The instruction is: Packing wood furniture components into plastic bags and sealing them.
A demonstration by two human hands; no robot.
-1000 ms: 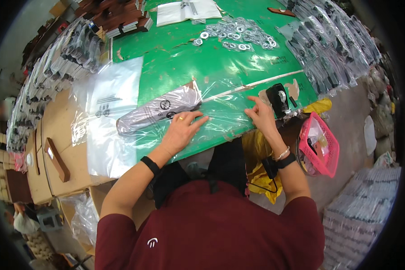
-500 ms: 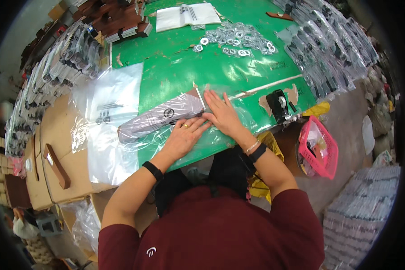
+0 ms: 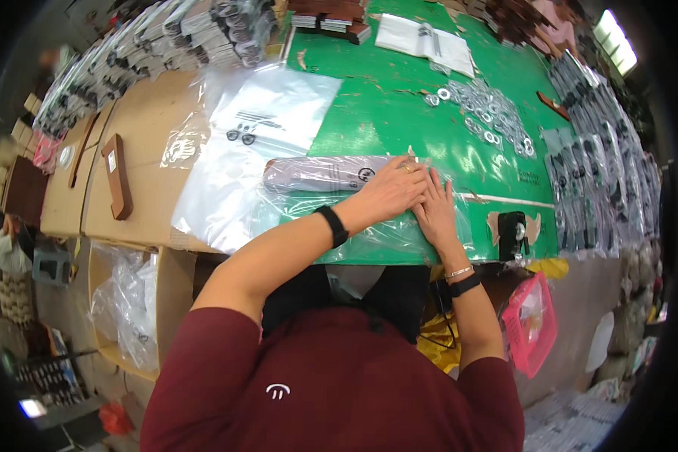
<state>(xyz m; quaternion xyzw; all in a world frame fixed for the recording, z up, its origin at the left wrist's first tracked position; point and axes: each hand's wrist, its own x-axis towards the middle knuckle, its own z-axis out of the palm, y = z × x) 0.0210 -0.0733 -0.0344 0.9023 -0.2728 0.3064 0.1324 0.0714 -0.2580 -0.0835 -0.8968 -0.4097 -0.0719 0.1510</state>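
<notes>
A long brown piece wrapped in a clear plastic bag (image 3: 316,174) lies crosswise on the green tabletop, its loose film spreading toward the near edge. My left hand (image 3: 390,192) covers the right end of the package, its fingers bent and closed on the film there; the thumb is hidden. Touching its fingertips, my right hand (image 3: 437,217) lies flat on the loose film with fingers stretched out and holds nothing. Left of the package is a stack of flat clear bags (image 3: 256,143) with dark print.
Small round pieces in clear packets (image 3: 493,113) lie beyond my hands. A black tape dispenser (image 3: 512,233) stands at the right near edge, above a pink basket (image 3: 529,324). Wrapped packages are piled left (image 3: 166,56) and right (image 3: 599,181). A brown wooden piece (image 3: 118,177) rests on cardboard.
My view has turned, shifting the table rightward in the picture. My left hand has moved from the package's near side onto its right end. My right hand stays beside that end.
</notes>
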